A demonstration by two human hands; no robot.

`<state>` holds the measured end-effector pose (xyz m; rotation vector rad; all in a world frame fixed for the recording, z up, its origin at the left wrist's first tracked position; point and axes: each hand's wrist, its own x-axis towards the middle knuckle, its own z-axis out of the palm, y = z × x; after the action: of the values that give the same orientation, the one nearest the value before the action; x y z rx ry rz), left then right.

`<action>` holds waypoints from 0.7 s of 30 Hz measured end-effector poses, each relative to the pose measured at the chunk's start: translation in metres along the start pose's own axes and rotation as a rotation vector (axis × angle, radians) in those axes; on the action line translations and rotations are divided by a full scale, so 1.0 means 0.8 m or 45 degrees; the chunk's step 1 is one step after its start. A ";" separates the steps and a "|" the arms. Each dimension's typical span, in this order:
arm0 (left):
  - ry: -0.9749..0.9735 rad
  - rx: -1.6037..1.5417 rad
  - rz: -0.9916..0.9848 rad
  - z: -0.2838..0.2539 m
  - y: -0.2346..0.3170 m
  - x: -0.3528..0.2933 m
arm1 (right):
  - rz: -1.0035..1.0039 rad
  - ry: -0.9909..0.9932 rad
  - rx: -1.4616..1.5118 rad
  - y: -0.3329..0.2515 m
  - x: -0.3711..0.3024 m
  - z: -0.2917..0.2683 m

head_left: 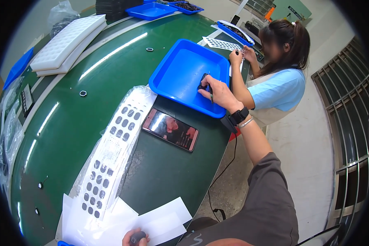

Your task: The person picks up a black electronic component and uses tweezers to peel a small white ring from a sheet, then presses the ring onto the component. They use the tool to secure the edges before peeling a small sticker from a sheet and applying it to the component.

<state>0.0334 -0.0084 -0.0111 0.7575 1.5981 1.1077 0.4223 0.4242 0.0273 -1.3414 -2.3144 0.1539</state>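
Note:
My right hand is over the near right side of a blue plastic tray. Its fingers are closed round a small black part, and a thin dark piece shows by the fingers; I cannot tell what it is. At the bottom edge my left hand grips a dark, rounded, palm-sized piece with a small square mark. White paper sheets lie under and beside that hand. Beyond them is a long white sheet of dark oval stickers, partly in clear plastic.
A phone with its screen lit lies between the sticker sheet and tray. Small parts dot the green belt. White foam trays are stacked far left. A co-worker sits at right, handling something small. A black cable hangs off the table edge.

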 end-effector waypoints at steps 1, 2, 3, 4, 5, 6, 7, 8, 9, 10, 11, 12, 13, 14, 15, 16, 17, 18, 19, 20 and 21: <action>0.002 0.004 -0.005 0.000 0.002 0.000 | 0.002 -0.003 0.005 0.003 0.000 0.001; 0.004 -0.021 -0.007 0.001 0.003 -0.001 | 0.004 0.001 -0.033 0.009 -0.001 0.004; 0.006 -0.046 -0.009 0.002 0.003 -0.001 | 0.005 0.006 -0.073 0.014 -0.003 0.005; 0.011 -0.070 -0.012 0.002 0.004 -0.002 | 0.005 0.010 -0.109 0.013 -0.004 0.007; 0.016 -0.068 -0.015 0.001 0.004 -0.002 | 0.003 0.007 -0.104 0.011 -0.005 0.009; 0.013 -0.064 -0.013 0.000 0.004 -0.003 | 0.018 0.010 -0.069 0.010 -0.005 0.010; 0.010 -0.060 -0.010 -0.002 0.004 -0.003 | 0.032 0.014 -0.035 0.008 -0.006 0.010; 0.007 -0.057 -0.006 -0.004 0.005 -0.003 | 0.045 0.018 -0.002 0.005 -0.005 0.011; 0.010 -0.059 -0.007 -0.004 0.006 -0.002 | 0.042 0.016 -0.001 0.005 -0.006 0.011; 0.004 -0.037 -0.011 -0.004 0.007 -0.002 | 0.019 -0.002 -0.020 0.004 -0.006 0.010; -0.002 -0.015 -0.013 -0.004 0.009 -0.001 | -0.004 -0.019 -0.039 0.005 -0.007 0.010; -0.009 0.007 -0.014 -0.004 0.010 -0.001 | -0.027 -0.034 -0.060 0.005 -0.007 0.009; -0.010 0.006 -0.009 -0.004 0.009 -0.002 | -0.028 -0.030 -0.062 0.007 -0.006 0.010; -0.011 -0.015 0.001 -0.003 0.007 -0.001 | -0.010 -0.048 -0.033 0.014 -0.008 0.011; -0.014 -0.035 0.014 -0.002 0.004 -0.001 | 0.009 -0.063 -0.005 0.021 -0.009 0.012; -0.017 -0.052 0.028 -0.002 0.002 0.001 | 0.029 -0.074 0.026 0.020 -0.009 0.010; -0.033 -0.047 0.044 -0.002 0.000 0.003 | 0.039 -0.055 0.016 0.019 -0.008 0.009; -0.015 -0.077 0.031 -0.001 -0.001 0.004 | 0.046 0.001 0.038 0.017 -0.005 0.009; 0.007 -0.105 0.014 -0.001 -0.002 0.003 | 0.051 0.053 0.064 0.013 -0.004 0.011; 0.029 -0.133 -0.003 0.000 -0.002 0.004 | 0.055 0.107 0.088 0.009 -0.003 0.010; 0.020 -0.130 0.010 0.001 -0.001 0.005 | 0.058 0.121 0.083 0.008 -0.002 0.007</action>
<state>0.0331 -0.0050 -0.0129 0.6892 1.5405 1.1945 0.4256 0.4266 0.0197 -1.3403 -2.1826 0.1748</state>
